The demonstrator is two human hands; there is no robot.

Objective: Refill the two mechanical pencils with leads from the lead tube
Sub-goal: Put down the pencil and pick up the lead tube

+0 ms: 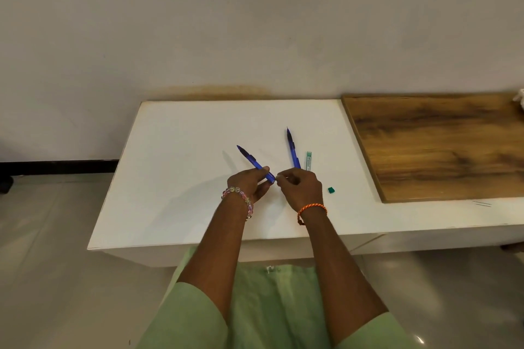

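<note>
Your left hand [249, 183] is closed around the slim blue plastic mechanical pencil [255, 163], held low on the barrel with its tip pointing up and away over the white bench [175, 178]. Your right hand [299, 188] has its fingertips pinched together at that pencil's rear end; whether they hold a lead or the cap is too small to tell.

The second blue plastic mechanical pencil [292, 147] lies on the bench just beyond your right hand, with the clear, green-tinted lead tube [308, 160] lying just beside it and its small green cap [331, 190] resting apart, nearer you.

The pencils look light, stiff and smooth, so grip the barrel firmly near the rear opening. Leads are likely hair-thin and brittle: pinch one gently near its end, keep it in line with the opening, and never push sideways.
</note>
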